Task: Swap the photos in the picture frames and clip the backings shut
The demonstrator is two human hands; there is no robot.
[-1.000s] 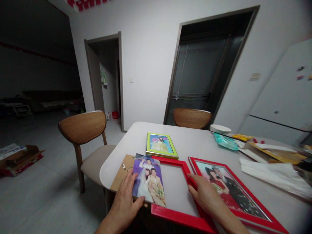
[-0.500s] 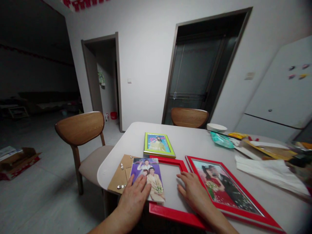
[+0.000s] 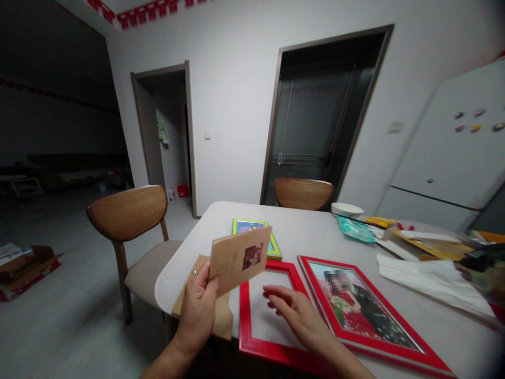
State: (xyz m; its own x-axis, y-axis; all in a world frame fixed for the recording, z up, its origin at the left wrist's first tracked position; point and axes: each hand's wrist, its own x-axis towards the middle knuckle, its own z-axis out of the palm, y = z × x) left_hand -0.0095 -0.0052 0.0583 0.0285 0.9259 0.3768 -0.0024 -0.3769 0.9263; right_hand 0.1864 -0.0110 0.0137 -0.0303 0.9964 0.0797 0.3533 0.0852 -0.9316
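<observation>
My left hand (image 3: 198, 303) grips a photo card (image 3: 238, 261) by its left end, thumb in front. The card is raised and tilted, with a brown side bearing a small dark picture facing me. Beneath it, partly covered, lies a brown backing board (image 3: 222, 320) on the table's near left corner. My right hand (image 3: 290, 311), empty with fingers apart and slightly bent, hovers over an empty red frame (image 3: 245, 337). Just right of that hand lies a red-framed picture (image 3: 365, 310). Behind the raised card, a lime-green framed picture (image 3: 276, 247) is partly hidden.
The white table (image 3: 311, 237) holds a white bowl (image 3: 347, 209), a teal packet (image 3: 355, 229) and white paper (image 3: 434, 281) on its right side. A wooden chair (image 3: 128, 213) stands at the left, another chair (image 3: 303, 193) behind the table.
My left hand has lifted the photo card off the backing board and turned it from its purple picture side to the brown side. My right hand has shifted slightly left over the empty frame.
</observation>
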